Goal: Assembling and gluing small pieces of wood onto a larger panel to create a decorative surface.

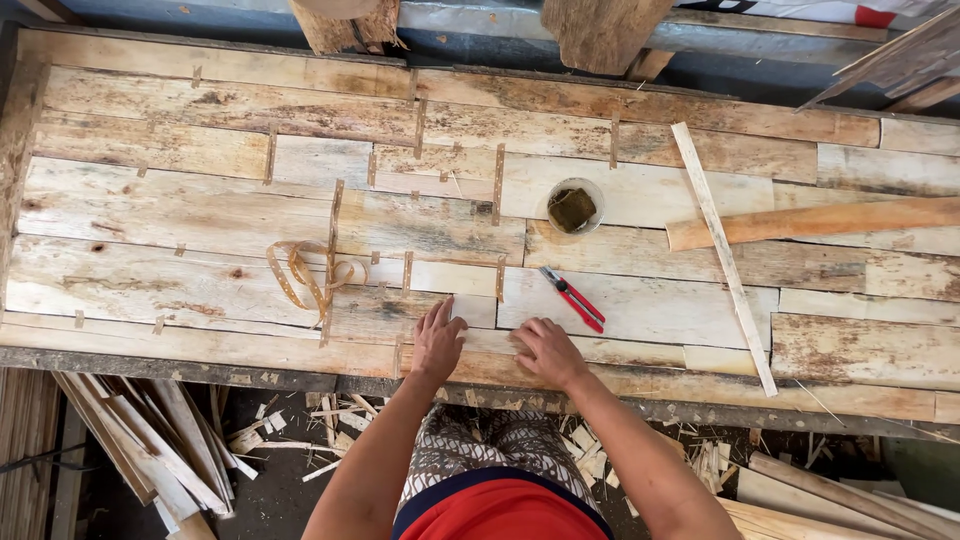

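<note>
Wood everywhere: pale, weathered planks joined edge to edge into one long panel [200, 220] that covers the surface from the left edge to the right. Both hands lie flat on it at the near edge, about the middle. Left hand [438, 343] palm down, fingers spread and straight, gripping nothing; fingertips at a small pale plank piece [470, 308]. Right hand [547, 350] just beside it, palm down, fingers loosely curled on the same seam, also holding nothing. Red-handled pliers [573, 298] lie just beyond the right hand, not touching it. Farther back, a small clear cup [574, 206] with a dark lump inside. A coil of tan perforated strapping [305, 272] lies left of the hands, with a straight strip [331, 260] running across it toward the near edge. A thin wooden lath [724, 257] lies slanted toward the right, crossing a thicker reddish batten [820, 221]. Wood offcuts [160, 450] litter the floor below the near edge.
</note>
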